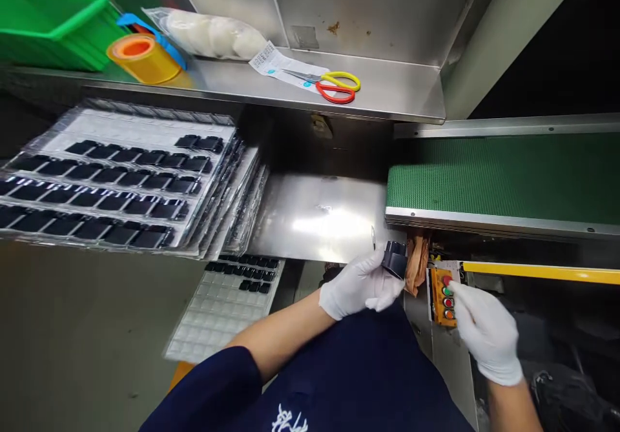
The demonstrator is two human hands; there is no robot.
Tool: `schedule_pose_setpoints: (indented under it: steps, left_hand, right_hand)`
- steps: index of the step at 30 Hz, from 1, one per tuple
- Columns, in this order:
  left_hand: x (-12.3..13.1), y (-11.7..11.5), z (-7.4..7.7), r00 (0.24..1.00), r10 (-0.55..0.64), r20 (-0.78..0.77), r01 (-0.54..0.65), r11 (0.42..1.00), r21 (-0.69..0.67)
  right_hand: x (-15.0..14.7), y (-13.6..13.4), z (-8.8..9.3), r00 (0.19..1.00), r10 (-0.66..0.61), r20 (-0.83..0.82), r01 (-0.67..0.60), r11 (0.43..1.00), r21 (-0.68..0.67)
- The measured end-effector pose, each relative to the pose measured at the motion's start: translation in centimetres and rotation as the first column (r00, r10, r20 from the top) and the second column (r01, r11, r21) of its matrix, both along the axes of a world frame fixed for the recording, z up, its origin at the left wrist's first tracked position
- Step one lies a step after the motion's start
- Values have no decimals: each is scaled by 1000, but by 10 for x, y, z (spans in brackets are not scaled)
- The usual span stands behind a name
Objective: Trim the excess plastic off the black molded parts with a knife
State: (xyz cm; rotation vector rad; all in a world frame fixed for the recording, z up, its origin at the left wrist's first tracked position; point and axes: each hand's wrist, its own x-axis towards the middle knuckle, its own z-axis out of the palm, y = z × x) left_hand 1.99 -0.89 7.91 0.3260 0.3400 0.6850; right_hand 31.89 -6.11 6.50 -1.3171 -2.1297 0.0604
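In my gloved left hand (361, 283) is a glossy black plastic part (395, 259) with a rounded, stepped shape. My fingers close around its lower left side, in front of my body. My gloved right hand (487, 329) is at the yellow control box (444, 298), with an outstretched fingertip at or just over the upper buttons. Contact with a button cannot be made out. That hand holds nothing visible, and its thumb stands apart from the fingers. Rows of black parts fill much of the clear plastic tray (121, 122) on top of the stack at the left.
A green conveyor belt (508, 174) runs off to the right. On the steel shelf (402, 93) lie scissors (339, 87), a yellow tape roll (145, 61), a bag of white material (208, 35) and a green bin (53, 28). Another part-filled tray (217, 322) sits lower left.
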Motion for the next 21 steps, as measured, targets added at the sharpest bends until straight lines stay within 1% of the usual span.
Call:
schedule_pose_setpoints:
  steps: [1,2,3,5,7,10,11,13,14,16,19,21]
  left_hand:
    - [-4,-2,1,1000,30,-7,-30,998,48]
    - [-8,-3,2,998,66,-23,-63,993,95]
    - [-12,-4,4,993,107,-52,-99,986,134]
    - [-18,-6,7,984,146,-105,-125,975,182]
    - [-22,-6,11,978,144,-152,-113,974,196]
    - [-24,-5,15,966,127,-226,-82,976,201]
    - [-23,-4,16,961,115,-251,-64,977,206]
    - [-22,-1,16,944,87,-319,-12,973,229]
    - [-20,0,16,926,75,-371,21,969,248]
    - [-18,-1,15,861,90,-500,70,954,293]
    - [-13,-6,15,732,103,-673,154,938,311]
    - [-8,-7,14,639,15,-769,280,927,251]
  right_hand:
    - [-19,3,-6,999,49,-16,-49,999,-13]
    - [-37,5,-8,995,80,-61,-83,995,-48]
    - [-52,6,-6,990,87,-114,-96,992,-78]
    - [-75,7,4,976,65,-207,-94,986,-138]
    - [-88,7,17,965,36,-259,-85,980,-180]
    - [-100,8,32,948,-36,-315,-47,966,-253]
    - [-103,9,35,938,-75,-339,-32,954,-299]
    - [-110,12,37,905,-149,-397,-33,908,-417]
    - [-114,13,36,887,-182,-425,-47,879,-475]
    - [-122,15,34,862,-244,-444,-51,830,-555]
    - [-133,11,30,848,-338,-407,38,806,-591]
    - [-135,3,25,829,-385,-406,86,805,-587]
